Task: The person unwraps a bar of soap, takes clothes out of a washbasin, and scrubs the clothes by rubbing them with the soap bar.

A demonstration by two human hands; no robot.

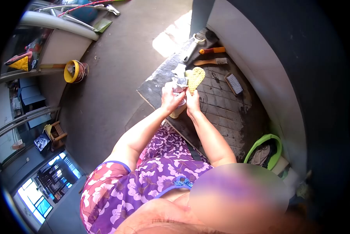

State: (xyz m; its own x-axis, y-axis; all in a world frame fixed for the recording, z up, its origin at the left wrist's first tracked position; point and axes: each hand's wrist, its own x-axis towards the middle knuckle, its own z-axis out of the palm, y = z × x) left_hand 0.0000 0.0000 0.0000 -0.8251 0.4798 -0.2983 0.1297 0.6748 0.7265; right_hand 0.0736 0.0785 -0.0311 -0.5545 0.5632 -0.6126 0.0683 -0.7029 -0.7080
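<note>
My left hand (171,99) is closed on a crumpled white and grey piece that looks like cloth (179,78), over the near part of the dark worktop (153,84). Close beside it, my right hand (193,102) pinches the lower end of a flat yellow piece (196,77) with a dotted surface and a heart-like outline. The two hands nearly touch. A pale yellowish block or bundle (177,112) shows below them, partly hidden by the hands and wrists.
Along the worktop's far right lie a white-handled tool (190,51), an orange-handled brush (213,50), a wooden brush (210,61) and a scrubbing brush (234,84). A green basin (277,150) holds dark cloth. A yellow bucket (70,71) stands left on the floor.
</note>
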